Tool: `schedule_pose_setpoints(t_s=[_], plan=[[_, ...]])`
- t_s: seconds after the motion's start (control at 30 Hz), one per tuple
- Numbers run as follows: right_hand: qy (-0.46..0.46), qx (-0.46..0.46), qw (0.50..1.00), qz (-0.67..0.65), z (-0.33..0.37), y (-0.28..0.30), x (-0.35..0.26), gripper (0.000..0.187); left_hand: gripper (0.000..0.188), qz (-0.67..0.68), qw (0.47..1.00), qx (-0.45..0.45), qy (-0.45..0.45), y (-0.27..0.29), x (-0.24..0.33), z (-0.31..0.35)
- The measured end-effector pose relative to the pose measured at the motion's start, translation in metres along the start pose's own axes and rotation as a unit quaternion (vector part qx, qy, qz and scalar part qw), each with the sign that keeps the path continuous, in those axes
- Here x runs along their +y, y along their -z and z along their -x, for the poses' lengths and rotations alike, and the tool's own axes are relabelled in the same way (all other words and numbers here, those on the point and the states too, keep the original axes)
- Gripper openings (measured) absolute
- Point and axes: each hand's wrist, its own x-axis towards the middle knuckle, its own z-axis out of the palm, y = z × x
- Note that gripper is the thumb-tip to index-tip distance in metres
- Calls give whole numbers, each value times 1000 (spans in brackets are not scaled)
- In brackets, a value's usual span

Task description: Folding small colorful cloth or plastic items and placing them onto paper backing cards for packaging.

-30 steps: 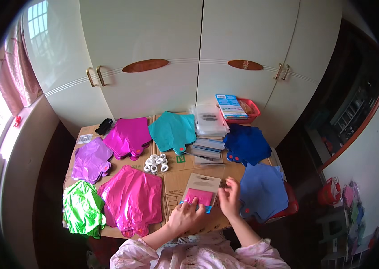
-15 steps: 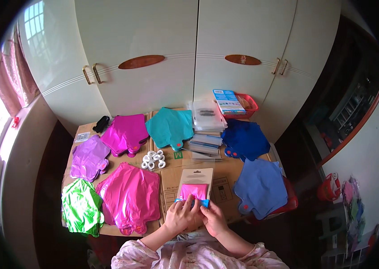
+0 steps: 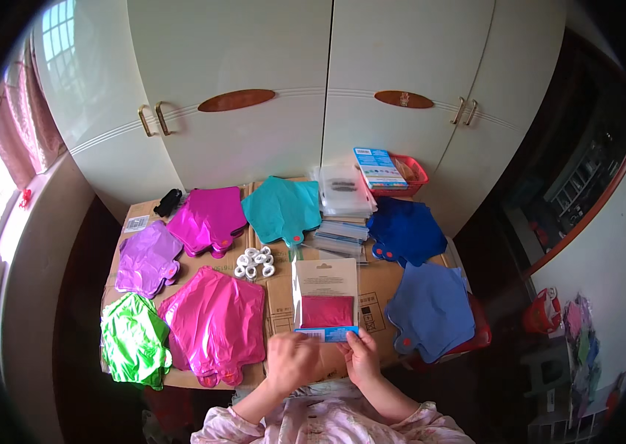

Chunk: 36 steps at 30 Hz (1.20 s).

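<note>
A clear packet (image 3: pixel 327 281) stands tilted up over the cardboard, with a beige hang card, a folded dark-pink foil piece and a blue strip along its bottom. My right hand (image 3: pixel 362 357) pinches its lower right corner, thumb in front. By the packet's lower left edge is my left hand (image 3: pixel 292 361), fingers curled and smeared by motion; whether it touches the packet or holds anything is unclear. Left of the packet lie a large pink foil balloon stack (image 3: pixel 216 318) and a cluster of white ribbon rolls (image 3: pixel 254 263).
Around the cardboard-topped table (image 3: pixel 283 296) lie flat foil balloons: green (image 3: pixel 134 337), lilac (image 3: pixel 148 259), magenta (image 3: pixel 208 216), teal (image 3: pixel 282 209), dark blue (image 3: pixel 407 229) and light blue (image 3: pixel 433 311). Clear bags (image 3: pixel 342 191) and a red basket (image 3: pixel 413 174) sit at the back, before a white cupboard (image 3: pixel 231 59).
The packet has been raised and tipped toward me, and its foil looks darker. My left hand has come off the packet's front, moving down and left; my right hand keeps its corner.
</note>
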Motion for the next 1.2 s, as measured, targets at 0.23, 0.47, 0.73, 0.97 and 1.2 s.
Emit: schedule_pose_setpoints(t_s=[0.23, 0.47, 0.73, 0.97, 1.2], plan=[[26, -85, 996, -9, 0, -3, 3, 7, 13, 679, 547, -47, 487, -12, -22, 25], [22, -133, 991, 17, 0, -7, 0, 8, 10, 718, 497, 37, 486, -12, -20, 25], [35, -166, 985, 28, -4, -10, -10, 10, 11, 724, 467, 52, 505, -3, -18, 16], [44, -132, 990, 32, -4, -18, -10, 8, 12, 702, 485, 66, 517, 1, -15, 13], [71, -113, 990, 52, -6, -18, -7, 9, 11, 692, 501, 103, 509, -5, -10, 15]])
